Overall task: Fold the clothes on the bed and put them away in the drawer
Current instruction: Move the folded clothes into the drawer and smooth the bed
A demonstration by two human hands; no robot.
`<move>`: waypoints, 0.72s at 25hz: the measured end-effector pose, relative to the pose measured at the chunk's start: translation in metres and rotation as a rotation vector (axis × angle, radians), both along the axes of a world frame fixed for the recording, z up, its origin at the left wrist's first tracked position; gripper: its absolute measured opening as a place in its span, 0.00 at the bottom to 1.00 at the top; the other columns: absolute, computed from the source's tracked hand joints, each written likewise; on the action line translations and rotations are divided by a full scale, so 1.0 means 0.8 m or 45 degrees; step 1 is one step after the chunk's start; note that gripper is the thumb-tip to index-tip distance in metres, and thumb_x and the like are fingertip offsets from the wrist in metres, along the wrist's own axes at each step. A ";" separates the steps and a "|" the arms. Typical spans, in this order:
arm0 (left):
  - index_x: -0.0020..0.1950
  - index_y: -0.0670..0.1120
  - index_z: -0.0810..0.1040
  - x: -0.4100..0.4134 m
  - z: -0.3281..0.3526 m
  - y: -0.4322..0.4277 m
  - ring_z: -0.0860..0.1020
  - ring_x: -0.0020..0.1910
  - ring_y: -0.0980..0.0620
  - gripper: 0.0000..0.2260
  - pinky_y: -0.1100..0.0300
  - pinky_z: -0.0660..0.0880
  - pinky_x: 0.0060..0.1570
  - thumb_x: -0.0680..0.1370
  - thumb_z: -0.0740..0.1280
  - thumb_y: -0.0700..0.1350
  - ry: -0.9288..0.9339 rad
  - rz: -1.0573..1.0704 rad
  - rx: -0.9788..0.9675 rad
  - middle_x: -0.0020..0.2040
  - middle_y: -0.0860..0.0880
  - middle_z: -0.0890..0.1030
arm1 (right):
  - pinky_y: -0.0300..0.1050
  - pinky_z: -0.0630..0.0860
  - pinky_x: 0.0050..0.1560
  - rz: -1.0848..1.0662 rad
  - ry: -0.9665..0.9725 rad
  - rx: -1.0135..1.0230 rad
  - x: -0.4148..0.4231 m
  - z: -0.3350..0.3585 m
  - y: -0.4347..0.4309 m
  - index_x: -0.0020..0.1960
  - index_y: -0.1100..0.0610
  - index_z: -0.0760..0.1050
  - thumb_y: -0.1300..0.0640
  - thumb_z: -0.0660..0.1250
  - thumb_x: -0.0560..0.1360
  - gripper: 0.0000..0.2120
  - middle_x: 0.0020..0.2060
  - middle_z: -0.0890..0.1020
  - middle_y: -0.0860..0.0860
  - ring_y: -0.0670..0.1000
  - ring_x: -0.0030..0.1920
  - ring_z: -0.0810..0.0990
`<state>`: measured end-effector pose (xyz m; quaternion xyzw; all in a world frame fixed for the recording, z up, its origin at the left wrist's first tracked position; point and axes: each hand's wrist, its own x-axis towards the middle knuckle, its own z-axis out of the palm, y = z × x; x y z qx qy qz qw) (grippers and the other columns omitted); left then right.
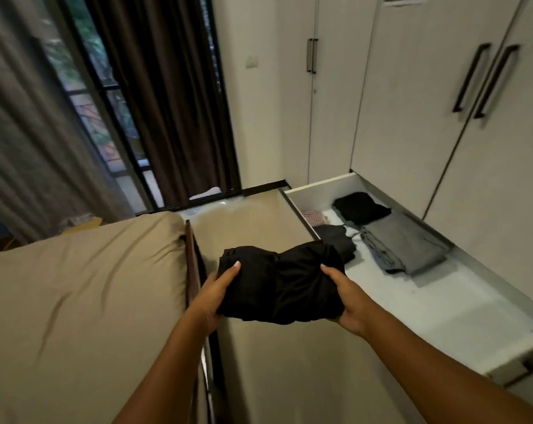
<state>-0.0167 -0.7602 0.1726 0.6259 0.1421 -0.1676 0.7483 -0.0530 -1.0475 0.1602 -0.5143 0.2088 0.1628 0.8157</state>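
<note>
Leftmost lies the bed [75, 286] under a tan sheet, filling the near left. Just past its right edge, over the floor between bed and wardrobe, the folded black garment [280, 286] is carried in the air. The left hand [216, 298] holds its left end with the thumb on top and the fingers curled beneath. The right hand [347, 298] grips the right end the same way. The bundle sags a little in the middle, so it is probably light, soft and limp. It would likely come unfolded if taken by one corner, so supporting it from beneath at both ends suits it best. To the right the open drawer [427, 307] stands pulled out. At its far end it holds a folded black piece [361, 208] and folded grey clothes [408, 249], with bare white floor nearer. Beyond rises the white wardrobe [412, 102].
</note>
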 end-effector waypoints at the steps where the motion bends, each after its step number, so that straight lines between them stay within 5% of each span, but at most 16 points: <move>1: 0.71 0.52 0.71 0.001 -0.001 -0.024 0.81 0.59 0.41 0.40 0.42 0.81 0.56 0.64 0.80 0.65 -0.021 -0.044 0.012 0.65 0.46 0.79 | 0.64 0.79 0.60 -0.060 0.016 0.011 -0.015 -0.004 -0.022 0.69 0.53 0.76 0.41 0.71 0.76 0.26 0.59 0.84 0.55 0.61 0.58 0.84; 7: 0.68 0.52 0.75 0.000 0.010 -0.177 0.81 0.59 0.41 0.31 0.42 0.80 0.56 0.68 0.80 0.56 -0.057 -0.607 0.059 0.61 0.46 0.82 | 0.65 0.76 0.64 -0.408 0.008 0.074 -0.102 -0.011 -0.153 0.67 0.54 0.77 0.42 0.69 0.77 0.24 0.59 0.84 0.56 0.61 0.58 0.83; 12: 0.66 0.47 0.77 0.008 0.009 -0.294 0.83 0.58 0.42 0.36 0.42 0.79 0.59 0.62 0.84 0.56 -0.055 -0.812 0.115 0.59 0.47 0.84 | 0.63 0.79 0.60 -0.656 -0.003 0.139 -0.155 -0.021 -0.233 0.70 0.53 0.74 0.43 0.69 0.77 0.24 0.60 0.84 0.56 0.62 0.58 0.84; 18: 0.66 0.46 0.76 0.033 -0.007 -0.407 0.82 0.58 0.42 0.30 0.44 0.79 0.61 0.67 0.81 0.49 0.094 -0.938 0.115 0.60 0.44 0.83 | 0.59 0.80 0.59 -0.931 0.019 0.285 -0.189 -0.045 -0.295 0.70 0.53 0.74 0.45 0.69 0.78 0.23 0.60 0.84 0.57 0.62 0.59 0.82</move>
